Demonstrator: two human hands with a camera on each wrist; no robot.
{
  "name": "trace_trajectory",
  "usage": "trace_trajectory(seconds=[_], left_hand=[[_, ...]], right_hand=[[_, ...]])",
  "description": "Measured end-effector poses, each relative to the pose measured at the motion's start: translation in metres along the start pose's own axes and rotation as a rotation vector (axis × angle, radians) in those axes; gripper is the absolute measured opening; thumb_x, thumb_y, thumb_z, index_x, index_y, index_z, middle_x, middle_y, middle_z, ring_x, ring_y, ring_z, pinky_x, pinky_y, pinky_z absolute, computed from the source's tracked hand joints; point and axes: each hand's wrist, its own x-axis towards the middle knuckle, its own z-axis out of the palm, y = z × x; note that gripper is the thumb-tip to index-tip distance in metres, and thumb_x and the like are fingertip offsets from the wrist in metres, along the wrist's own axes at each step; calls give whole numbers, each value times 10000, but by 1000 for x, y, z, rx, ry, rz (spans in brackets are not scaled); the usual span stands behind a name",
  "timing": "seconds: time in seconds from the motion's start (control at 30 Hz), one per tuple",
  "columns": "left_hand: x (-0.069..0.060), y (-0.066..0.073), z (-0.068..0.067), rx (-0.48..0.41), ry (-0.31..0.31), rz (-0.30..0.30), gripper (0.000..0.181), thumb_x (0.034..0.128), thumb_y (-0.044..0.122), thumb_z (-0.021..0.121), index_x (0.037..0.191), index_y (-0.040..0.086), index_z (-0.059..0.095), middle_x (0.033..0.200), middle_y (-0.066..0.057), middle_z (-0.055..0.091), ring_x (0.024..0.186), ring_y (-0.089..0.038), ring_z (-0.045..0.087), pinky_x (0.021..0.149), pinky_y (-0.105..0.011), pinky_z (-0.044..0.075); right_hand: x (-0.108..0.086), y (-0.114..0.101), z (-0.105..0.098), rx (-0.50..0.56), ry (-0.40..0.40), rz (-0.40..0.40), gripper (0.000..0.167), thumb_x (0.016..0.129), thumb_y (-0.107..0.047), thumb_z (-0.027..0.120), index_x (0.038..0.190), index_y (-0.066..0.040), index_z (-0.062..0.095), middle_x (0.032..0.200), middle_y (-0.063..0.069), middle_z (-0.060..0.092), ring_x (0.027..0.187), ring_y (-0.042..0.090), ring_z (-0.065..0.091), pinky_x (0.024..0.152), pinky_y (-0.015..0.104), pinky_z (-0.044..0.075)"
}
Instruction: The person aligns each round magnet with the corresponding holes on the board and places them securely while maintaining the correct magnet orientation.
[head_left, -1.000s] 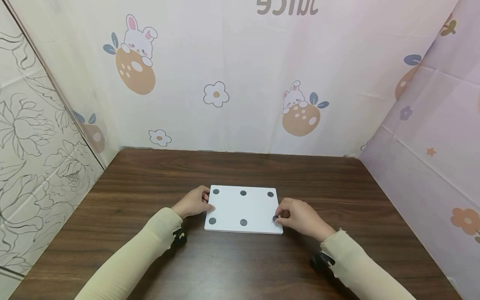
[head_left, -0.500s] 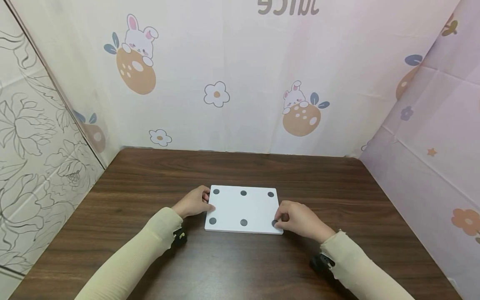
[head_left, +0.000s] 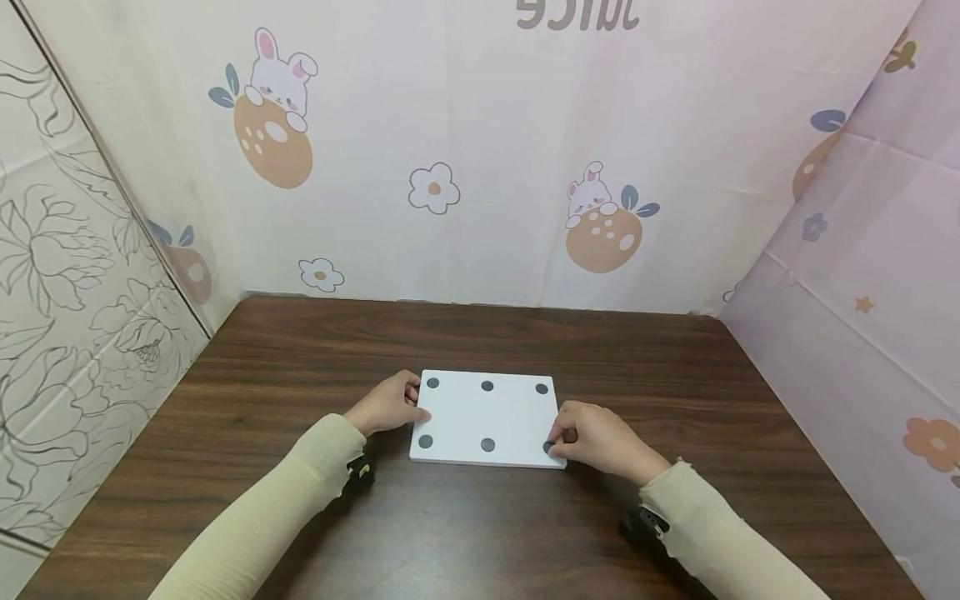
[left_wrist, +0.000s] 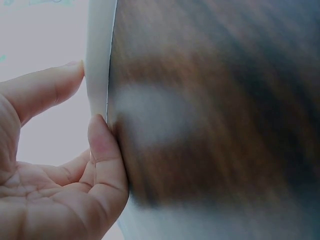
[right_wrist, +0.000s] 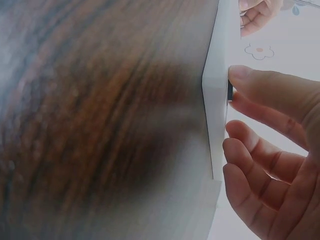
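Observation:
A flat white rectangular board point(head_left: 487, 415) lies on the table with dark round discs on it in two rows, such as the front middle disc point(head_left: 487, 445). My left hand point(head_left: 386, 405) holds the board's left edge, thumb on top and fingertips against the side point(left_wrist: 101, 55). At the front right corner my right hand point(head_left: 606, 439) pinches a black disc point(head_left: 549, 447) between thumb and forefinger. In the right wrist view that disc point(right_wrist: 230, 91) sits against the board's top face, while the other fingers curl beside the edge.
The brown wood-grain table point(head_left: 480, 533) extends around the board on all sides. Behind it hangs a pale curtain point(head_left: 495, 242) printed with rabbits and flowers. Similar printed sheets stand at the left point(head_left: 67, 275) and right point(head_left: 847, 333). A dark device sits at each wrist.
My right hand has lowered slightly toward the front, bringing the black disc from a tilted position down flat at the corner. Over the last half second little moves; my left hand stays put.

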Motion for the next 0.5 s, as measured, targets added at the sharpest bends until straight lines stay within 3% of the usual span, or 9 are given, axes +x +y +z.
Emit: trace_trajectory(seconds=[0.37, 0.5], left_hand=[[-2, 0, -2, -9, -6, 50, 538, 795, 71, 768, 1223, -88, 484, 914, -77, 514, 817, -166, 498, 694, -252, 413], [1, -1, -1, -12, -2, 24, 549, 795, 67, 769, 1244, -76, 487, 936, -79, 527, 841, -169, 503, 721, -263, 417]], right_hand=[[1, -3, -2, 0, -18, 15, 81, 791, -207, 814, 804, -235, 739, 803, -104, 584, 661, 6, 483, 590, 194, 422], [1, -3, -2, 10, -22, 27, 91, 787, -205, 817, 809, -239, 735, 797, -99, 576, 656, 12, 483, 579, 191, 423]])
